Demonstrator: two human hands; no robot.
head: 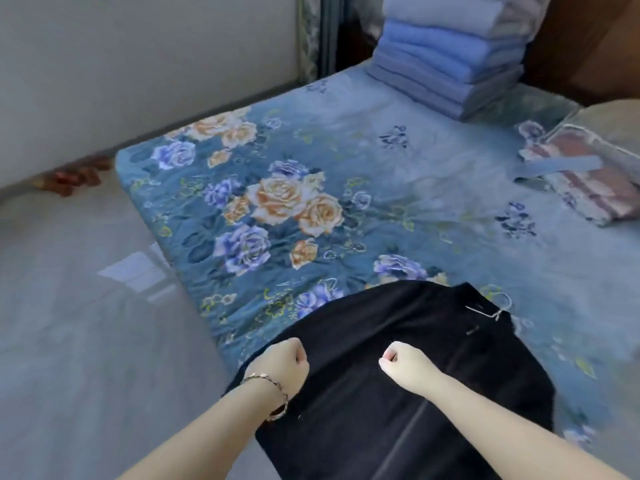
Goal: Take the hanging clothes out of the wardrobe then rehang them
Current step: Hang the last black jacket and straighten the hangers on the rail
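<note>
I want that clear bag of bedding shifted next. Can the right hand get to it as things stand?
Probably not at once: the right hand looks fisted in the black garment. Otherwise the way seems free, with only bare bedspread between it and the bag.

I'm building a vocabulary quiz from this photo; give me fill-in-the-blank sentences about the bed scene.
1. The black garment lies partly on the flowered ___.
2. A bracelet circles the person's ___ wrist.
3. The folded blankets stacked at the far end are ___.
Missing words: bed; left; blue.
</note>
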